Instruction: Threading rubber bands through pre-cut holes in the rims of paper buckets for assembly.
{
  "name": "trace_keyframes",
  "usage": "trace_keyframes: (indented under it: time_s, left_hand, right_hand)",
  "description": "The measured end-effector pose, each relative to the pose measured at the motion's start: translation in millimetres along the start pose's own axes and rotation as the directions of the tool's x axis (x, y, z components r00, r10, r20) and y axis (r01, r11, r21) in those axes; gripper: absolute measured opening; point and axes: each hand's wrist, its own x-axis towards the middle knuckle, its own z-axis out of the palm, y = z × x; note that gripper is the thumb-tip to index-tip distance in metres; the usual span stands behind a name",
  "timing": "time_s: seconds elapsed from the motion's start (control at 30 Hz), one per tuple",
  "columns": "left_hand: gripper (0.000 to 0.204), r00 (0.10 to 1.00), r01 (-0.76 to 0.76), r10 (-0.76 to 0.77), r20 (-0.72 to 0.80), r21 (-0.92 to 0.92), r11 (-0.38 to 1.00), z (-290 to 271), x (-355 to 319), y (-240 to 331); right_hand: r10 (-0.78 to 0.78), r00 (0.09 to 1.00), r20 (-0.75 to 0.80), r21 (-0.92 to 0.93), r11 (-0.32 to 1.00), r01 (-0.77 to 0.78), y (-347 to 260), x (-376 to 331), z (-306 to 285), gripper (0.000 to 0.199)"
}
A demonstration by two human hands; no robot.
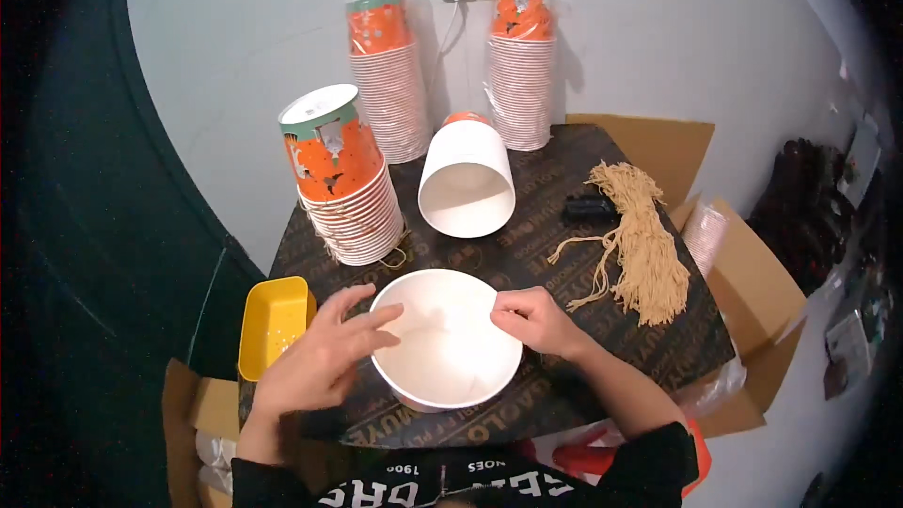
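Note:
A white-lined paper bucket stands near the front of the dark table, its open mouth facing up toward me. My right hand is closed at the right rim, thumb and fingers pinching the edge. At the opposite side, my left hand has its fingers apart, the fingertips reaching over the left rim. Beyond the bucket lies another white paper bucket on its side, mouth toward me. To its left rises an upside-down stack of orange and green paper buckets, with thin cord hanging around its lower rims.
A bundle of tan cords lies at the right, next to a small black object. A yellow tub with small white bits sits at the left edge. Two plastic-wrapped bucket stacks stand by the wall. Cardboard boxes flank the table.

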Motion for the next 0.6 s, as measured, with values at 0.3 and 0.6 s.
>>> trace_keyframes:
  time_s: [0.3,0.6]
  left_hand:
    - [0.012,0.99,-0.116,0.116,0.084,-0.001,0.993,10,-14,2]
    - [0.015,0.988,-0.064,0.105,-0.113,0.318,0.946,39,3,-10]
  right_hand:
    - [-0.297,0.948,-0.11,-0.693,0.707,0.141,-38,12,-4,0.03]
    - [-0.289,0.936,-0.199,-0.602,0.79,0.116,-37,11,1,0.014]
